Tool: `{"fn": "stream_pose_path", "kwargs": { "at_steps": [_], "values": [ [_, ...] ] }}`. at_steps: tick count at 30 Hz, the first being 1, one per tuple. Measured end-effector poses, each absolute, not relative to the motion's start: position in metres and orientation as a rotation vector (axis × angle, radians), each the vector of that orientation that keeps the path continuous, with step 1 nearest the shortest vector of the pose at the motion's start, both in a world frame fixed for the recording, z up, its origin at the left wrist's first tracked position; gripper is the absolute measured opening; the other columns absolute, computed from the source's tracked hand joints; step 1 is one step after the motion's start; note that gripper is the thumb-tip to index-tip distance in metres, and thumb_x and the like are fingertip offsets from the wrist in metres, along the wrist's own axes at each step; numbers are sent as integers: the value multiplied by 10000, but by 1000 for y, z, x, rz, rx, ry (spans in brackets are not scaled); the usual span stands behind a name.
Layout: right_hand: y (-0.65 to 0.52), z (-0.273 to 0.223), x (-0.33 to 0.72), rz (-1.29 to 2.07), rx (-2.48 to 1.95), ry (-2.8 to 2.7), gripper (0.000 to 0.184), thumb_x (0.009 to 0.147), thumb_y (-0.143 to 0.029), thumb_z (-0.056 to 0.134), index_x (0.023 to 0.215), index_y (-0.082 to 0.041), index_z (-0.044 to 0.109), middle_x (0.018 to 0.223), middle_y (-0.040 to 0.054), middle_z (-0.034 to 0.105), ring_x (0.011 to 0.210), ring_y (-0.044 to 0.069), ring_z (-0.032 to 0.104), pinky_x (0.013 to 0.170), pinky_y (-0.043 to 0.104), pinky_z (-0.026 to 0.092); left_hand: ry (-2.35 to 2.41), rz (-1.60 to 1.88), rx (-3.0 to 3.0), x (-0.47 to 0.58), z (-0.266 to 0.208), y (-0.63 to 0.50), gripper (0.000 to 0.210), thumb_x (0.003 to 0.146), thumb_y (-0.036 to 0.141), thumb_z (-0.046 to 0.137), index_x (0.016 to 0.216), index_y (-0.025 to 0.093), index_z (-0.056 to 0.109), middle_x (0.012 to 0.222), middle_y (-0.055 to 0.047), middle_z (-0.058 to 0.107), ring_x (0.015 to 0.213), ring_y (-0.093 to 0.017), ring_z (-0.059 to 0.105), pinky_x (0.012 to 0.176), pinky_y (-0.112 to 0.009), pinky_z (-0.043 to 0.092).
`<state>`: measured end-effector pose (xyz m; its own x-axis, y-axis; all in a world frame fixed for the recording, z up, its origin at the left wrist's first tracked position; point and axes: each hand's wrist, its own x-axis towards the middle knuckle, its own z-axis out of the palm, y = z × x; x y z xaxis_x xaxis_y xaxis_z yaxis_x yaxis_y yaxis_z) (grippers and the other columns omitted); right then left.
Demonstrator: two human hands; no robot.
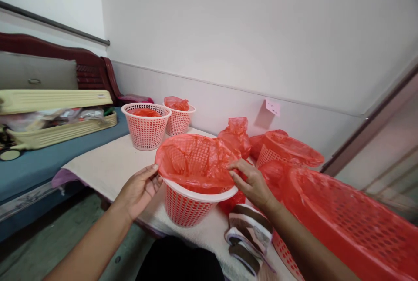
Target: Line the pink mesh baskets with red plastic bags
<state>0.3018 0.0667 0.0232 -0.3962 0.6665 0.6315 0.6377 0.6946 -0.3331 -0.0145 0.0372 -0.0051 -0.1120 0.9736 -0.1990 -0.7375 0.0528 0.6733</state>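
1. Nearest, at the bottom edge, lie a dark lap and a striped brown-and-white folded cloth (250, 235) on the near right of the table (107, 165).
2. The left hand (139, 189) rests against the near-left rim of a white perforated plastic basket (192, 205); its fingers are loosely curled and parted, the thumb touching the red plastic bag liner (192, 159) at the rim, apparently steadying the basket.
3. The right hand (253, 183) lies on the right rim, fingers pressed down on the liner's edge and pinching the film, seemingly to fold it over the rim.
4. The liner sits inside the basket, its mouth spread wide and draped over the far and side rims; the near rim shows bare white.
5. At the right, a large red-lined basket (352, 224) fills the near corner, with another lined basket (287, 150) tilted behind it.
6. Just beyond the held basket, a bunched red bag (237, 135) stands loose.
7. Further left, two more white baskets (146, 124) stand together near the wall, each with red film inside.
8. Far left, an open yellow suitcase (55, 118) rests on a blue surface.
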Motion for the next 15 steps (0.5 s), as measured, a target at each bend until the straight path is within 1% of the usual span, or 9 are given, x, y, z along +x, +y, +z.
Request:
{"fn": "stream_pose_path", "kwargs": {
  "at_steps": [4, 7, 11, 15],
  "values": [
    [45, 21, 315, 38, -887, -2216, 103, 947, -266, 541, 1004, -230, 619, 993, 67, 647, 947, 203, 621, 841, 367, 530, 802, 1513, 412, -16, -4, 36, 146, 836, -9, 587, 827, 114, 665, 709, -23, 695, 545, -68, 636, 532, -148, 570],
    [38, 17, 323, -9, -836, -2245, 132, 939, -247, 570, 1055, -236, 630, 1060, 83, 635, 1014, 217, 609, 878, 390, 535, 830, 1502, 427, -17, -4, 34, 134, 833, 2, 603, 808, 121, 659, 666, -13, 674, 521, -67, 625, 503, -135, 554],
    [36, 10, 328, -55, -777, -2235, 136, 939, -205, 566, 1053, -245, 630, 1063, 86, 634, 1026, 221, 612, 871, 396, 548, 861, 1478, 437, -18, -4, 32, 96, 832, 38, 636, 807, 128, 656, 643, -10, 660, 503, -74, 621, 453, -130, 529],
    [36, 7, 327, -76, -734, -2225, 155, 949, -142, 531, 1026, -256, 603, 1010, 72, 620, 989, 210, 600, 839, 383, 547, 887, 1475, 431, -18, -4, 32, 79, 825, 46, 654, 822, 125, 655, 640, -4, 654, 494, -71, 621, 443, -123, 521]
  ]
}}
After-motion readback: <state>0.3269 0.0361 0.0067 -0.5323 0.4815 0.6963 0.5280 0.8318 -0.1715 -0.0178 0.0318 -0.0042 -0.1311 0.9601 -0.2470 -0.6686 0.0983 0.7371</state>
